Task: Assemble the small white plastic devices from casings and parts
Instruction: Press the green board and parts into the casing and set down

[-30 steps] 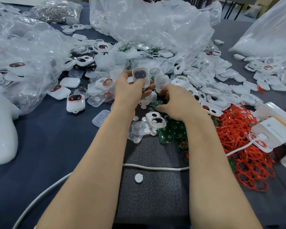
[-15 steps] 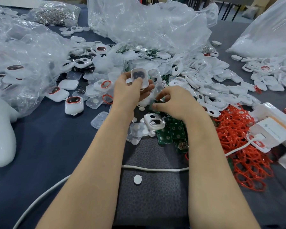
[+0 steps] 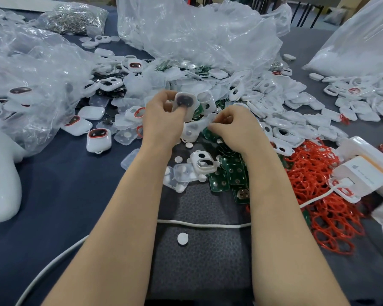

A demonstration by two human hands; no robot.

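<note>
My left hand (image 3: 161,122) holds a small white casing (image 3: 184,102) with a dark oval inset, pinched between thumb and fingers above the table. My right hand (image 3: 234,127) has curled fingertips pinching a translucent plastic part (image 3: 197,128) that lies just right of the left hand. A white casing frame with two holes (image 3: 202,162) lies below both hands, beside green circuit boards (image 3: 230,173). A finished device with a red ring (image 3: 98,139) sits to the left.
A heap of white casings (image 3: 274,102) spreads behind and right. Red rubber rings (image 3: 327,195) pile at the right beside white chargers (image 3: 363,175). Clear plastic bags (image 3: 197,34) stand at back and left. A white cable (image 3: 203,225) crosses a grey mat (image 3: 199,272).
My right hand has lifted slightly and taken a translucent part between its fingertips. The left hand keeps the casing, tilted a little more toward the right hand.
</note>
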